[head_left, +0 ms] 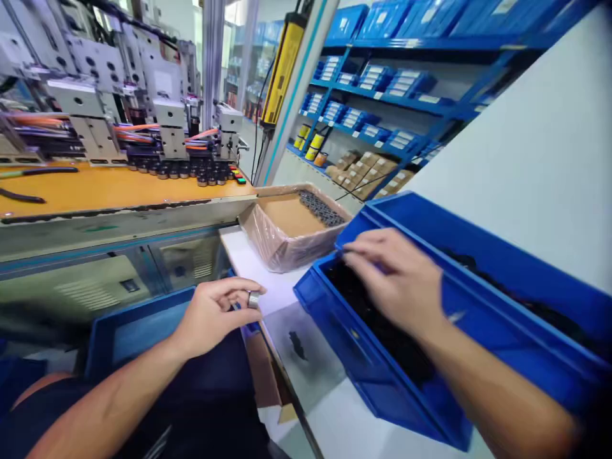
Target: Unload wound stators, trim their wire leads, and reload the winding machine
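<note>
My left hand pinches a small silvery metal cylinder between thumb and fingers, above the near edge of the white table. Over the front blue bin, which holds dark parts, is my right hand. Its thumb and index finger are closed on a small dark piece, blurred and partly hidden by the fingertips. On the grey sheet between the hands lies a dark mark or flat piece.
Behind my hands stands a plastic-lined box with small dark parts. A second blue bin is at the right. Machinery and black-and-silver cylinders occupy the orange bench. A blue crate sits low at left.
</note>
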`<state>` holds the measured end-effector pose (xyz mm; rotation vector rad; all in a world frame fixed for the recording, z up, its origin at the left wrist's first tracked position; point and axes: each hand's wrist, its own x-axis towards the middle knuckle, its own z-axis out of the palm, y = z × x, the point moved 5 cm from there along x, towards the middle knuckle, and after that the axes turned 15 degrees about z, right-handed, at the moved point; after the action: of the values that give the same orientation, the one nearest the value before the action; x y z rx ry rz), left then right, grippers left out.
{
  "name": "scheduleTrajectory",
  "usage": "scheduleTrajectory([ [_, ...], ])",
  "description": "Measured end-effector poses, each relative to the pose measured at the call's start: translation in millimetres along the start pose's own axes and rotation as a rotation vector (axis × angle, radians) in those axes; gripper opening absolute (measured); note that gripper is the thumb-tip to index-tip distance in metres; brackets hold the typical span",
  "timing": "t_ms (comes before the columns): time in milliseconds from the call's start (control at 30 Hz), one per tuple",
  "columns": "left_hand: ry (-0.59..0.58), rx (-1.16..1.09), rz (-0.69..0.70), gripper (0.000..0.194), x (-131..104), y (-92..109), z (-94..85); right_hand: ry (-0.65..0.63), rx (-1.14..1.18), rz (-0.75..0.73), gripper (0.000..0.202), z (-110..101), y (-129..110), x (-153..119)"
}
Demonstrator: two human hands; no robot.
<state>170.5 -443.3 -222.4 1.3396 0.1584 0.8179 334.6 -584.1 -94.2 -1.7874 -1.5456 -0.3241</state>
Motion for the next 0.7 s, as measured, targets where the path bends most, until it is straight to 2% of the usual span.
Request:
scheduleTrajectory([
  [133,-0.094,-0.060,-0.036,0.039,-5,-2,12.5,-0.103,0.231,0.079,0.017,45,-7,-39],
  [233,-0.097,-0.105,-0.047,0.042,-6,-8,19.2,-0.159,0.384,0.075,0.021,67,-18,-51],
  [300,-0.084,-0.146,-0.067,0.042,-6,-13,23.5,-0.168,0.423,0.076,0.023,70,-20,-54],
  [433,-0.084,-0.227,-0.117,0.043,-4,-20,32.7,-0.084,0.378,0.068,0.026,63,-14,-55],
  [700,-0.066,-0.105,0.089,0.039,-5,-6,31.3,-0.086,0.248,-0.093,0.036,59,-18,-64],
])
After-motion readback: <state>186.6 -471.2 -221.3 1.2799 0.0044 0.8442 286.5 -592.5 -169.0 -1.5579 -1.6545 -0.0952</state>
